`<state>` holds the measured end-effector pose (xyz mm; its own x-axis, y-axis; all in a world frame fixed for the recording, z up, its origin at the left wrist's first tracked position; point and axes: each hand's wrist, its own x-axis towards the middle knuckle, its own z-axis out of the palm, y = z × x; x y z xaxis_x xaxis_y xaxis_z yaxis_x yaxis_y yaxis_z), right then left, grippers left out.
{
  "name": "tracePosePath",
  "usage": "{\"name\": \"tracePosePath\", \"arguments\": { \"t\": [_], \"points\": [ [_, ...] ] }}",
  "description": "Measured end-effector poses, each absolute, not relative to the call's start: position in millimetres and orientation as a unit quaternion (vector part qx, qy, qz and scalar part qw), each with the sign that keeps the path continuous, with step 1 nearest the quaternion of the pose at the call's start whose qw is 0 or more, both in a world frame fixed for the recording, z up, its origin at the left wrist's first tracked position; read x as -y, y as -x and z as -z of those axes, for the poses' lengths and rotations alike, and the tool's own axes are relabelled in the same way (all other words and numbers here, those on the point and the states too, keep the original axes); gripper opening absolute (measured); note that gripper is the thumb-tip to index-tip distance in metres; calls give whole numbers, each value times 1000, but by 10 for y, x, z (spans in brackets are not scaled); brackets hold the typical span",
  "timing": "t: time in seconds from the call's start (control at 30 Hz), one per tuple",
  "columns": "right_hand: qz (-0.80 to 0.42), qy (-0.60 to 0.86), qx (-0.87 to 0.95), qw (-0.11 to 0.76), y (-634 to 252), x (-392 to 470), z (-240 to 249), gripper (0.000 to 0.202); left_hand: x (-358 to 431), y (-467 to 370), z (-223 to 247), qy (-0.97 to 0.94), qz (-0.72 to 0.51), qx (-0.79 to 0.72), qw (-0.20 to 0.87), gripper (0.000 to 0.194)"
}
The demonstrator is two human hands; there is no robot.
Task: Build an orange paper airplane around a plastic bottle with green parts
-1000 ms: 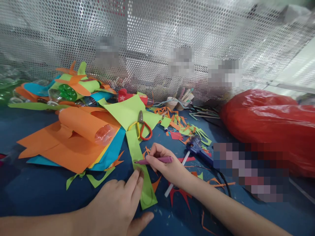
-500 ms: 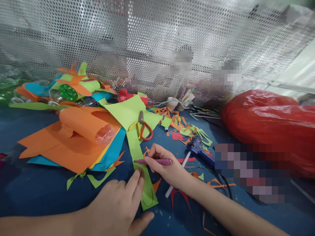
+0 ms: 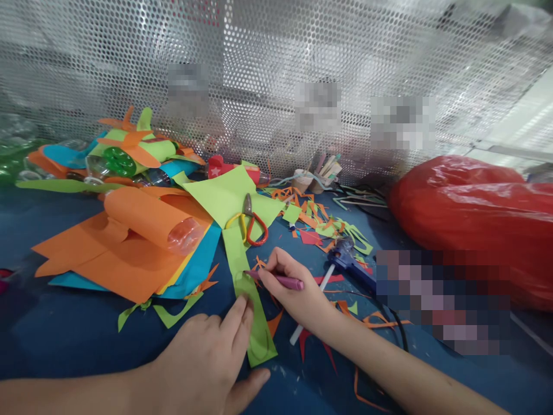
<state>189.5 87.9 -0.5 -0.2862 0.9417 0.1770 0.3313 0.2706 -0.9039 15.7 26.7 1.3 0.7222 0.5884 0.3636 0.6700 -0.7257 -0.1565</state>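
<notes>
A long strip of light green paper (image 3: 259, 328) lies on the blue table, with a dark curved line near its lower end. My left hand (image 3: 211, 351) rests with its fingertips on the strip's left edge, thumb spread apart below. Between the fingers of my right hand (image 3: 291, 282) is a purple pen (image 3: 288, 282), its tip touching the upper middle of the strip. Scissors with yellow and red handles (image 3: 256, 230) lie just above, on a larger green sheet (image 3: 228, 193).
Orange and blue sheets (image 3: 129, 259) with a paper-wrapped bottle (image 3: 144, 219) are at left. A blue glue gun (image 3: 349, 259), paper scraps (image 3: 341, 227) and a red plastic bag (image 3: 470, 213) lie right. Cups of sticks (image 3: 317, 181) stand near a perforated metal screen (image 3: 268, 75).
My right hand has moved the pen tip slightly up and to the right on the strip, and the pen is tilted more. My left hand has stayed in place.
</notes>
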Motion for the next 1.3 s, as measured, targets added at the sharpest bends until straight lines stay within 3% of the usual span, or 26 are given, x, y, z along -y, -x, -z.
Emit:
{"name": "tracePosePath", "arguments": {
  "t": [0.4,0.67,0.8,0.93,1.1,1.3],
  "points": [
    [-389,463,693,392,-1957,-900,-16,20,-270,-148,23,916,155,338,150,52],
    [-449,444,653,418,-1944,-889,-70,21,-239,-139,125,911,138,368,123,56],
    [-496,468,558,472,-1970,-933,-86,24,-320,-76,77,916,145,372,46,55],
    [-582,441,396,556,-2001,-991,-106,35,-474,-9,-46,883,218,407,-77,42],
    [-611,421,372,558,-2003,-984,-130,36,-565,15,-136,811,296,448,-233,34],
    [-612,417,396,542,-2028,-984,-103,31,-666,72,-148,760,346,477,-272,30]
  ]
}}
